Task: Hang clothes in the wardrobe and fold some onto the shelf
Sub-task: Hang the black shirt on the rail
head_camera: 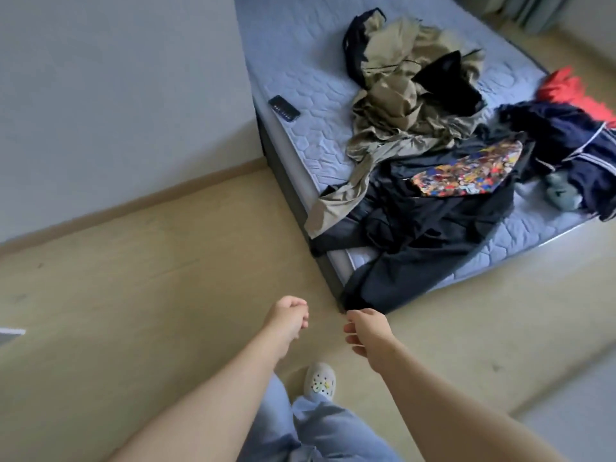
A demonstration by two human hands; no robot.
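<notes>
Noted a phone [284, 108] by the left edge of the bed [300, 45]. Found the left hand [288, 316] loosely curled and empty over the floor, the right hand [365, 331] likewise slack, gripping nothing, just below the bed's near corner. Saw olive clothes [400, 105] heaped mid-bed, a dark printed garment [433, 235] spilling over that corner, navy clothes [573, 135] and a red garment [566, 86] at the right edge.
</notes>
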